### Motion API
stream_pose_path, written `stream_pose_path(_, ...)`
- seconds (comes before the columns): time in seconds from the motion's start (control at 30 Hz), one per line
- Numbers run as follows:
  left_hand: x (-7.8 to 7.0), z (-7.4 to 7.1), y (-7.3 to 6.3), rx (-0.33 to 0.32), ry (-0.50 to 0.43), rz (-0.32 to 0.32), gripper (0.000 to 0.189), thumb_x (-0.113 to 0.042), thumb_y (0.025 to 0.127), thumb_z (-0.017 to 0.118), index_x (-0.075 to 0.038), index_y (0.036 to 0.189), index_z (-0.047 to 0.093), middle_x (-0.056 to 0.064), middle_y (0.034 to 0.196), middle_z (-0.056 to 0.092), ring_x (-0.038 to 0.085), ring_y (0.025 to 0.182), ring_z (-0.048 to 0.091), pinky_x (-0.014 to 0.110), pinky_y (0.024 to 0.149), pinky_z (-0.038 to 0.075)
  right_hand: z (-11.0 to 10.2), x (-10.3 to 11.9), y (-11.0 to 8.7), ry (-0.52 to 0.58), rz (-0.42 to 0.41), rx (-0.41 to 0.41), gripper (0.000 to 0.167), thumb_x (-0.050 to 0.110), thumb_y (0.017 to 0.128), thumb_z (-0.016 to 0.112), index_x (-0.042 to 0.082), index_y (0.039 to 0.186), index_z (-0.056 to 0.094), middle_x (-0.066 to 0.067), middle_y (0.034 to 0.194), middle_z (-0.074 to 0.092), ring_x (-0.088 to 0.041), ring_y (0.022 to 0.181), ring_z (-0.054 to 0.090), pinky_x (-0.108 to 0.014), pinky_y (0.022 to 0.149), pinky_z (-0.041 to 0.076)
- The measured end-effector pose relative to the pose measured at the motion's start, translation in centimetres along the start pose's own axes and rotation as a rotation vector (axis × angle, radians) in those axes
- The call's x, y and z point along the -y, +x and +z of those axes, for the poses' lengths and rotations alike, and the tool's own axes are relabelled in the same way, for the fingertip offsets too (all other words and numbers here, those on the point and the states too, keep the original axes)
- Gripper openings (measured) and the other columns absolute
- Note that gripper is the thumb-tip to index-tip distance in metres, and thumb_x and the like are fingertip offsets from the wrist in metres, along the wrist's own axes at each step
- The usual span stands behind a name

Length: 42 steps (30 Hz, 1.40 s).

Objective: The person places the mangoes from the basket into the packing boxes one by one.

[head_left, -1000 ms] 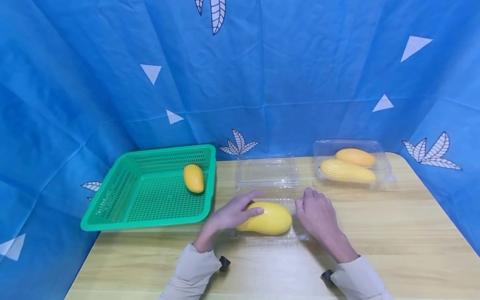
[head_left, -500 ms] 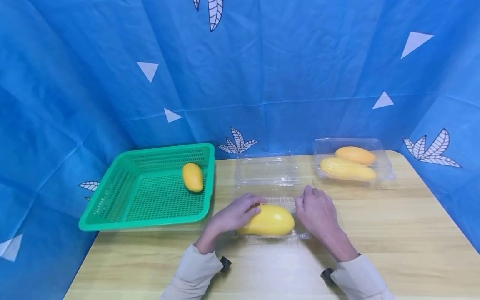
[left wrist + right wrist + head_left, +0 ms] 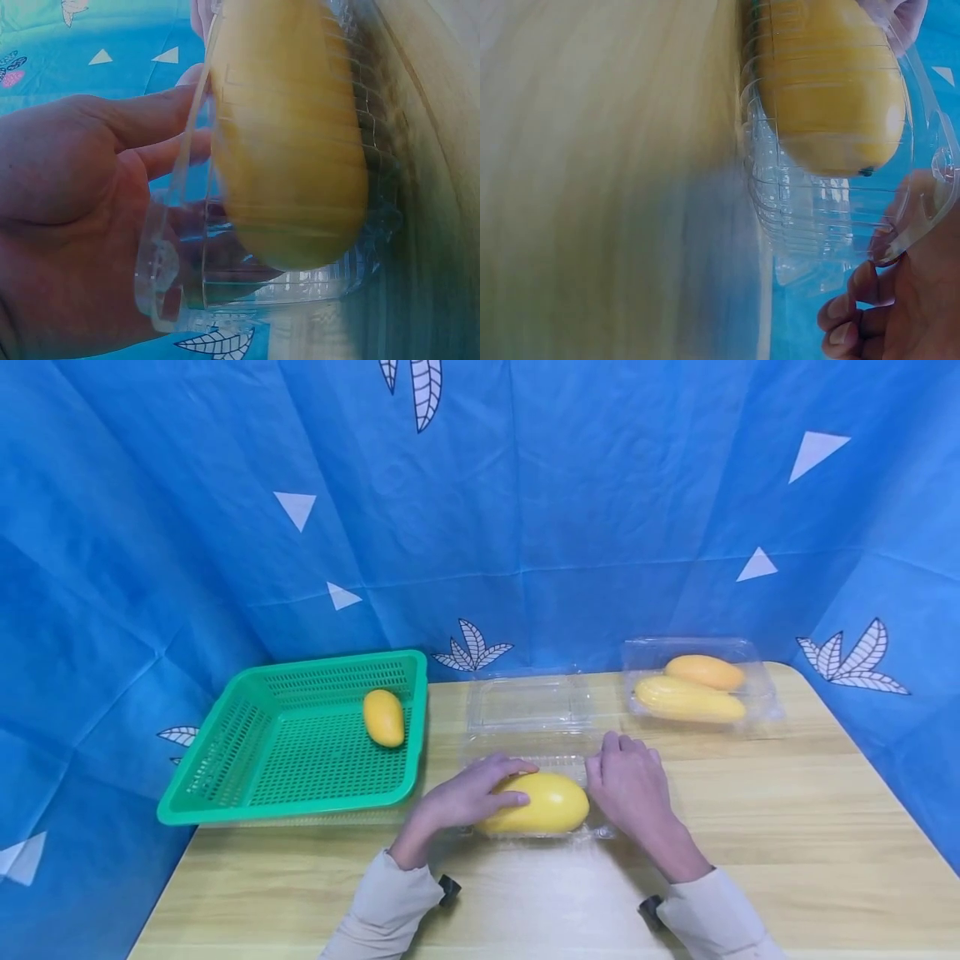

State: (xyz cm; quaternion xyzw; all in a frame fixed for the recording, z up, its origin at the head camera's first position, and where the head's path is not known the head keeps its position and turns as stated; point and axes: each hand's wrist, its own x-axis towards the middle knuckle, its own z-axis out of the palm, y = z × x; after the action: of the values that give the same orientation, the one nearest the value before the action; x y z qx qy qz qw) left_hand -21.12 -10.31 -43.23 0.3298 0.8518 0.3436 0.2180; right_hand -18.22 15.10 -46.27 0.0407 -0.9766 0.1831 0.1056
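Note:
A large yellow papaya [image 3: 551, 803] lies lengthwise in the base of a clear plastic clamshell box [image 3: 799, 214]. My left hand [image 3: 476, 792] grips its left part, the thumb on top and the fingers toward the far side. In the left wrist view the papaya's rounded end shows through the box wall. My right hand [image 3: 630, 781] pinches the rim at the box's right end between thumb and curled fingers, as the right wrist view shows. The box's lid [image 3: 532, 702] is folded back toward the curtain.
On the left stands a green basket [image 3: 292, 814] holding one mango [image 3: 384, 718]. At the back right another clear box [image 3: 761, 697] contains an orange-yellow mango [image 3: 705, 672] and a corn cob [image 3: 690, 699]. A blue curtain [image 3: 562, 527] rises behind the wooden table [image 3: 810, 843].
The papaya has shifted slightly to the right in the box, and the left fingers have settled on its far side. The right hand keeps its hold on the rim.

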Motion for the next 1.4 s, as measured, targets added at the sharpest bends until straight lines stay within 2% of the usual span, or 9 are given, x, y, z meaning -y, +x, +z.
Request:
stream_pose_path(0.13, -0.2, 0.0, -0.2, -0.007, -0.015, -0.009, 0.046, -0.024, 0.103, 0.064, -0.006, 0.144, 0.056, 0.012, 0.143, 0.056, 0.03, 0.133, 0.05, 0.051, 0.112, 0.041, 0.0, 0.0, -0.1, 0.003, -0.005, -0.001, 0.022, 0.015, 0.099, 0.046, 0.01, 0.077, 0.044, -0.005, 0.069, 0.042, -0.025, 0.065, 0.04, -0.036, 0.065, 0.036)
stream_pose_path(0.33, -0.7, -0.3, -0.9, -0.012, -0.009, 0.026, 0.046, -0.018, 0.103, 0.062, -0.004, 0.146, 0.053, 0.013, 0.147, 0.054, 0.031, 0.137, 0.048, 0.05, 0.115, 0.039, -0.1, -0.1, -0.1, -0.004, -0.01, -0.005, 0.023, 0.015, 0.099, 0.047, 0.009, 0.077, 0.045, -0.005, 0.068, 0.043, -0.025, 0.064, 0.041, -0.036, 0.064, 0.037)
stream_pose_path(0.5, -1.7, -1.6, -2.0, -0.09, -0.032, 0.042, 0.043, -0.017, 0.105, 0.059, -0.002, 0.145, 0.053, 0.016, 0.144, 0.056, 0.036, 0.132, 0.052, 0.052, 0.109, 0.044, -0.1, -0.3, -0.1, -0.005, -0.014, 0.017, 0.024, 0.017, 0.101, 0.047, 0.008, 0.078, 0.047, -0.006, 0.069, 0.044, -0.025, 0.065, 0.043, -0.039, 0.065, 0.04)
stream_pose_path(0.63, -2.5, -3.7, -2.8, -0.211, -0.054, 0.053, 0.035, -0.012, 0.105, 0.058, -0.002, 0.139, 0.059, 0.014, 0.136, 0.062, 0.032, 0.12, 0.061, 0.047, 0.101, 0.052, -0.1, -0.4, -0.1, -0.002, -0.01, 0.034, 0.024, 0.018, 0.102, 0.046, 0.008, 0.08, 0.047, -0.006, 0.071, 0.045, -0.026, 0.066, 0.044, -0.04, 0.066, 0.042)
stream_pose_path(0.8, -3.2, -7.7, -3.6, -0.357, -0.041, 0.059, 0.026, -0.009, 0.104, 0.06, -0.003, 0.129, 0.066, 0.01, 0.124, 0.069, 0.027, 0.107, 0.067, 0.042, 0.093, 0.057, -0.2, -0.5, -0.1, 0.012, -0.011, 0.029, 0.024, 0.017, 0.101, 0.046, 0.008, 0.079, 0.046, -0.007, 0.071, 0.045, -0.026, 0.066, 0.044, -0.04, 0.064, 0.041)
stream_pose_path(0.9, -3.4, -10.2, -4.4, -0.419, 0.023, 0.001, 0.023, -0.01, 0.104, 0.06, -0.004, 0.125, 0.068, 0.009, 0.121, 0.07, 0.025, 0.105, 0.067, 0.043, 0.091, 0.057, -0.3, -0.3, 0.0, 0.016, -0.015, 0.021, 0.024, 0.017, 0.101, 0.046, 0.007, 0.079, 0.046, -0.007, 0.071, 0.044, -0.027, 0.066, 0.044, -0.04, 0.064, 0.041)
stream_pose_path(1.0, -3.4, -12.5, -4.6, -0.432, 0.087, -0.074, 0.023, -0.012, 0.104, 0.06, -0.005, 0.125, 0.068, 0.009, 0.123, 0.069, 0.025, 0.109, 0.065, 0.045, 0.093, 0.057, -0.4, -0.4, 0.0, 0.011, -0.011, 0.018, 0.023, 0.017, 0.101, 0.046, 0.007, 0.079, 0.046, -0.007, 0.071, 0.045, -0.027, 0.067, 0.044, -0.04, 0.064, 0.041)
stream_pose_path(1.2, -1.6, -15.9, -4.4, -0.396, 0.162, -0.213, 0.029, -0.011, 0.105, 0.059, -0.001, 0.131, 0.064, 0.017, 0.134, 0.064, 0.034, 0.118, 0.06, 0.051, 0.096, 0.054, -0.5, -0.5, 0.0, 0.004, -0.015, 0.015, 0.023, 0.016, 0.1, 0.047, 0.007, 0.079, 0.046, -0.007, 0.07, 0.045, -0.027, 0.067, 0.044, -0.04, 0.064, 0.042)
stream_pose_path(1.4, 2.9, -17.8, -3.4, -0.348, 0.146, -0.205, 0.029, -0.008, 0.104, 0.059, 0.003, 0.13, 0.064, 0.023, 0.135, 0.061, 0.04, 0.119, 0.06, 0.053, 0.097, 0.053, -0.5, -0.3, 0.0, -0.009, -0.012, 0.015, 0.024, 0.016, 0.1, 0.048, 0.008, 0.078, 0.046, -0.006, 0.07, 0.045, -0.026, 0.066, 0.044, -0.038, 0.064, 0.039)
